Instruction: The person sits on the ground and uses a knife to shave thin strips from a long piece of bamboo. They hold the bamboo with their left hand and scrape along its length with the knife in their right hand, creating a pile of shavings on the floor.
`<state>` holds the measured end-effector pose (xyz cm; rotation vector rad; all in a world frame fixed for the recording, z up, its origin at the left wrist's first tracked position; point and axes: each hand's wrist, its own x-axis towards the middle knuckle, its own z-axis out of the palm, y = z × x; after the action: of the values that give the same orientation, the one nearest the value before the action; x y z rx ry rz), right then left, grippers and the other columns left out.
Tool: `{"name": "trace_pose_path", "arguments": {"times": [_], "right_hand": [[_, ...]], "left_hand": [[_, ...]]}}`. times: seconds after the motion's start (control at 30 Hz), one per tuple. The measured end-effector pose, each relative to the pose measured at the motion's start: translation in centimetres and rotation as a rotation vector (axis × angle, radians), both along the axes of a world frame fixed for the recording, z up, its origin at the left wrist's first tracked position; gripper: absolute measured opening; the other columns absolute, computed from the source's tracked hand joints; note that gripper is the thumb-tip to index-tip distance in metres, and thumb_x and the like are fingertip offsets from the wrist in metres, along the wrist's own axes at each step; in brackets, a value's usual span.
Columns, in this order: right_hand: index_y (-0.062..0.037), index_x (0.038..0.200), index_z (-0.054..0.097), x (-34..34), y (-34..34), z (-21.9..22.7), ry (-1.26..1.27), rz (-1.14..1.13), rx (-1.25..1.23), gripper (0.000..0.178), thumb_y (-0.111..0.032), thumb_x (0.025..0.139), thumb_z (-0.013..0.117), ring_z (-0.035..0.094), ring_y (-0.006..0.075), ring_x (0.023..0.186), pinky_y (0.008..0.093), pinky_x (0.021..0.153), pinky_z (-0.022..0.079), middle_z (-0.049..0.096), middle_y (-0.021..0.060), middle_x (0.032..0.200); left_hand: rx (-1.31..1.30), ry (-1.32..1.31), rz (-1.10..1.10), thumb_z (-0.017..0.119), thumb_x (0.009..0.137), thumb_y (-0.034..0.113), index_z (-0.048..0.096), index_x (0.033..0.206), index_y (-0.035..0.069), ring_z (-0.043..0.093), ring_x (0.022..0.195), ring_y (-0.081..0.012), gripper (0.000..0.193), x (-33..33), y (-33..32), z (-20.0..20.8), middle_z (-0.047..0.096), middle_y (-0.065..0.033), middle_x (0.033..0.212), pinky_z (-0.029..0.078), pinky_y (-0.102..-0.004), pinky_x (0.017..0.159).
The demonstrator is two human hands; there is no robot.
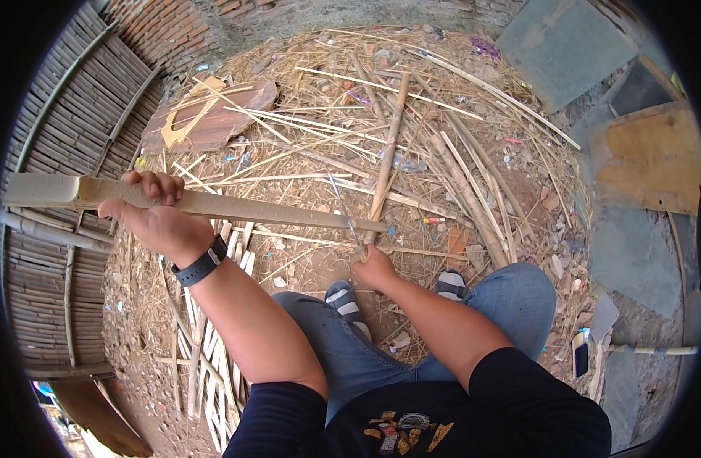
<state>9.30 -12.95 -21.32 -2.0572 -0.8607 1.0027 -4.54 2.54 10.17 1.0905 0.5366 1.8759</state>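
Note:
A long split bamboo piece [266, 212] stretches across in front of me, wide with a joint at its left end and narrowing to the right. My left hand [167, 225] grips it near the joint, thumb below and fingers curled over the top edge. Closed round a handle, my right hand [375, 270] holds a knife [343, 202] whose thin blade points away from me and crosses the bamboo near its narrow end. That end overlaps a round wooden pole [391, 145]; whether they touch I cannot tell.
Bamboo strips [213, 366] lie heaped at lower left, with more poles and shavings ahead. A brown board [228, 114] lies at far left. Grey sheets [568, 53] and a stained panel [652, 156] stand right. A phone [581, 355] lies near my right knee. A bamboo wall [53, 290] borders the left.

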Motion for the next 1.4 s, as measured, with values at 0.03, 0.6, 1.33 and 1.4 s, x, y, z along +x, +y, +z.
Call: {"name": "trace_pose_path", "arguments": {"times": [0.03,0.6,1.33,1.4], "right_hand": [[0.0063,0.128,0.049,0.1,0.0,0.2,0.014,0.012,-0.015,0.066,-0.028,0.075,0.069,0.064,0.0391,0.101,0.0419,0.087,0.051,0.064,0.0285,0.108],[0.0014,0.107,0.057,-0.2,-0.1,-1.7,-0.039,-0.047,0.07,0.044,-0.023,0.073,0.068,0.064,0.0434,0.094,0.0474,0.081,0.051,0.066,0.0279,0.095],[0.0011,0.111,0.057,-0.1,-0.1,-1.7,-0.049,-0.049,0.053,0.046,-0.024,0.073,0.067,0.064,0.0433,0.094,0.0476,0.082,0.051,0.066,0.028,0.096],[0.0012,0.112,0.057,-0.1,-0.1,-1.8,-0.072,-0.047,0.059,0.047,-0.024,0.073,0.067,0.064,0.0432,0.094,0.0476,0.082,0.051,0.066,0.0281,0.096]], "left_hand": [[-0.002,-0.004,-0.002,0.032,0.095,0.069,0.049,0.092,0.01,0.034,0.056,-0.0099,0.062,0.0,0.0,0.0,0.04,0.0013,0.068,0.029,-0.0232,0.055],[-0.025,-0.059,-0.044,0.036,0.093,0.07,0.049,0.09,0.01,0.034,0.055,-0.0098,0.062,-0.2,0.3,-0.1,0.04,0.0014,0.067,0.029,-0.0234,0.056],[-0.009,-0.021,-0.027,0.032,0.096,0.068,0.05,0.092,0.01,0.034,0.056,-0.01,0.06,-0.3,0.4,-0.3,0.041,0.0014,0.067,0.029,-0.0234,0.056],[-0.013,-0.024,-0.023,0.031,0.096,0.067,0.05,0.092,0.01,0.034,0.056,-0.01,0.06,-0.2,0.3,-0.2,0.041,0.0014,0.067,0.029,-0.0235,0.056]]}}
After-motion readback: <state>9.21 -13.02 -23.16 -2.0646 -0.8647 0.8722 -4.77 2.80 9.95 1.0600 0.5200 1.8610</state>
